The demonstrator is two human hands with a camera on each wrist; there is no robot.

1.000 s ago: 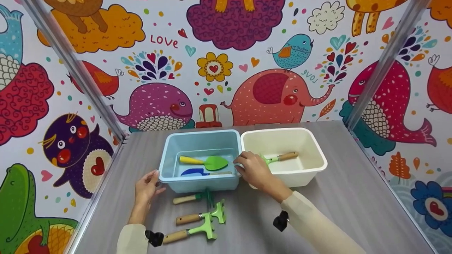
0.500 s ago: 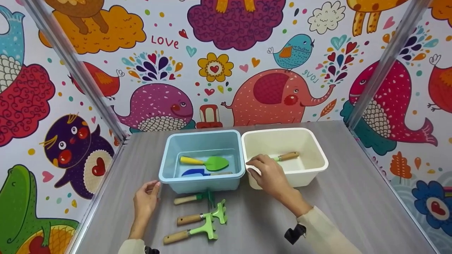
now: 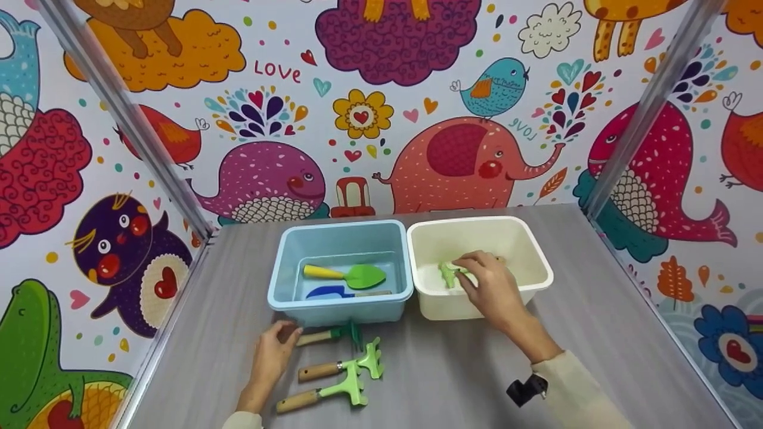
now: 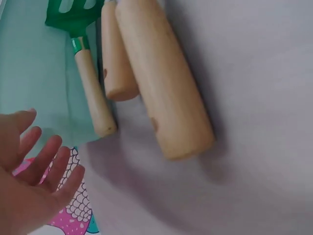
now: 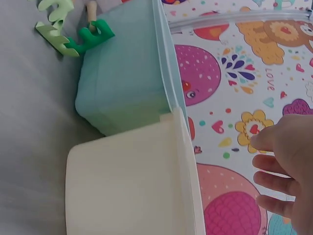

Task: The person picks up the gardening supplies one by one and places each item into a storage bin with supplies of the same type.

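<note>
- Backdrop wall (image 3: 411,53), cartoon print, stands behind the blue bin (image 3: 346,314); grey table (image 3: 453,381) under it.
- Left hand (image 3: 271,354): off the blue bin's near-left corner, at the handle end of the dark green fork (image 3: 322,337). Fingers spread, slightly bent, nothing in them; left wrist view shows a gap to the handle.
- Near side of the blue bin: fork closest, then upper rake (image 3: 341,366), then lower rake (image 3: 322,391), both light green. All handles point left, probably so the left hand meets wood first. Fork-to-bin contact: can't tell.
- Inside the blue bin: green trowel (image 3: 346,275) flat, yellow handle left; blue-bladed tool (image 3: 334,292) on its near side, partly hidden by the rim.
- Right of the blue bin, side by side: white bin (image 3: 444,307). Walls likely keep the loose tools contained.
- Third rake (image 3: 449,274): in the white bin, head toward the blue bin, handle mostly masked.
- Right hand (image 3: 495,292): over the white bin's near rim. Thumb and fingers apart, no grip visible; touch on the rake unclear.
</note>
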